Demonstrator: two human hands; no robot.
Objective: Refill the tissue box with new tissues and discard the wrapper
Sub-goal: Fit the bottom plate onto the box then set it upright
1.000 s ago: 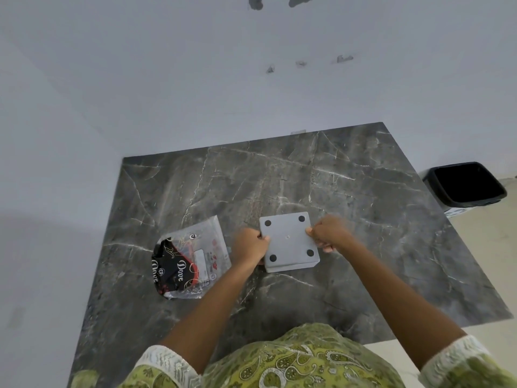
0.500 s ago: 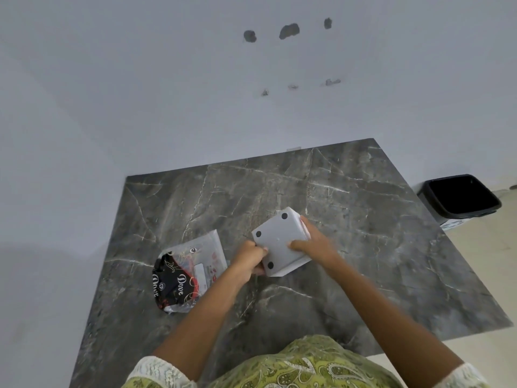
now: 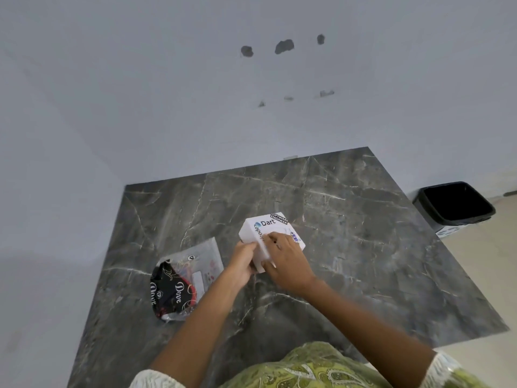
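A white square tissue box (image 3: 264, 232) with stickers reading "Dart" and "Software Engineer" is tilted just above the dark marble table (image 3: 349, 247). My left hand (image 3: 242, 263) grips its left lower side. My right hand (image 3: 288, 260) lies over its near top face and holds it. To the left lies the crumpled clear and black "Dove" wrapper (image 3: 184, 278), flat on the table and apart from both hands. No tissues are visible.
A black waste bin (image 3: 454, 205) stands on the floor past the table's right edge. A white wall with several small holes rises behind the table. My green patterned clothing fills the bottom of the view.
The box was bottom-up, showing its grey base with black feet. Both hands have turned it over, so its white stickered faces now show. The wrapper has not moved.
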